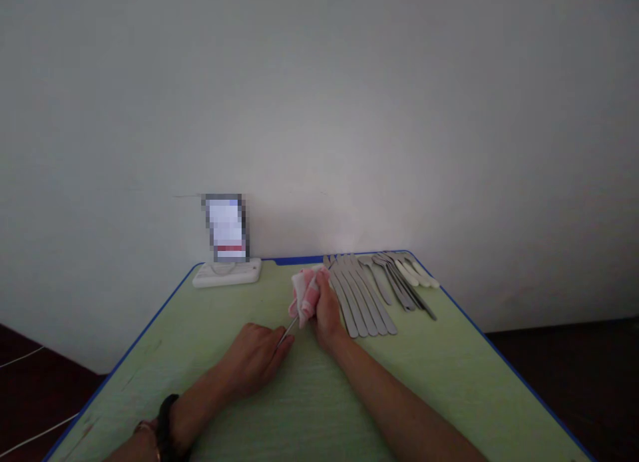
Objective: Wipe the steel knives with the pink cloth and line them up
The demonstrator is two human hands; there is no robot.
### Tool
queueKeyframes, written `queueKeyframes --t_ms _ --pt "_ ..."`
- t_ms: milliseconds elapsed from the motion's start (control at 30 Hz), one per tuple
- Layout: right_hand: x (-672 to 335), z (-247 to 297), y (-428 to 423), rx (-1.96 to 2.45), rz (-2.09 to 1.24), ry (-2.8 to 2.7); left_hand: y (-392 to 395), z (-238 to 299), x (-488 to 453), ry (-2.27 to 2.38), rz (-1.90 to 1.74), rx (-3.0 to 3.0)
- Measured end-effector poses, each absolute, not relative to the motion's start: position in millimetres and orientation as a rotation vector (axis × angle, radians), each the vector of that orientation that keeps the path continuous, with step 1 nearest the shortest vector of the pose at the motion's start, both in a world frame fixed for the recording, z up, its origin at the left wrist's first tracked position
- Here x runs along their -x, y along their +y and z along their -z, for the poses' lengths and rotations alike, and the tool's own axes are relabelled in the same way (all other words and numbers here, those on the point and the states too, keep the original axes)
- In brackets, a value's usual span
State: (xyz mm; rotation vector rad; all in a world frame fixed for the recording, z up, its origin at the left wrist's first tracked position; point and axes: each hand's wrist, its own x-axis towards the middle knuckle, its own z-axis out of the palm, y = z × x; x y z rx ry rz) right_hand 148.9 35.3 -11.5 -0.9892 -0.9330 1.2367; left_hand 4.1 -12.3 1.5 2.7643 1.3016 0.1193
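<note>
Over the middle of the table, my left hand (257, 359) is closed on the thin metal handle (288, 329) of a piece of cutlery. Its far end disappears into a pink and white cloth (305, 294), so I cannot tell whether it is a fork, spoon or knife. My right hand (327, 315) is closed round that cloth, pressing it about the hidden end. Just right of this hand lies a row of several metal forks (364, 302), side by side with their handles toward me.
Further right lie more cutlery pieces: a metal utensil (377, 282), dark-handled cutlery (402, 292) and white-handled cutlery (422, 275). A phone (227, 229) with a blurred screen stands on a white base (227, 273) at the back left. A wall (319, 116) rises behind the green table (279, 422).
</note>
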Motion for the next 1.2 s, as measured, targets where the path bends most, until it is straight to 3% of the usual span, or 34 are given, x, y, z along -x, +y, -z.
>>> queueKeyframes --t_ms 400,867,1067,1200 --pt "-190.4 -28.8 59.7 0.860 -1.113 -0.391 -14.1 8.0 -4.1 1.154 -0.213 -2.946" --pt "-118.0 3.7 12.5 1.095 -1.111 -0.861 -9.2 15.5 -2.7 1.301 -0.427 -2.712" --pt "-139.3 -10.3 25.9 0.964 -1.274 -0.886 -12.1 3.6 -2.5 1.177 -0.476 -2.287" --pt "-169.6 -26.7 43.7 0.868 -1.071 -0.852 -15.1 3.3 -6.9 1.146 -0.487 -1.909"
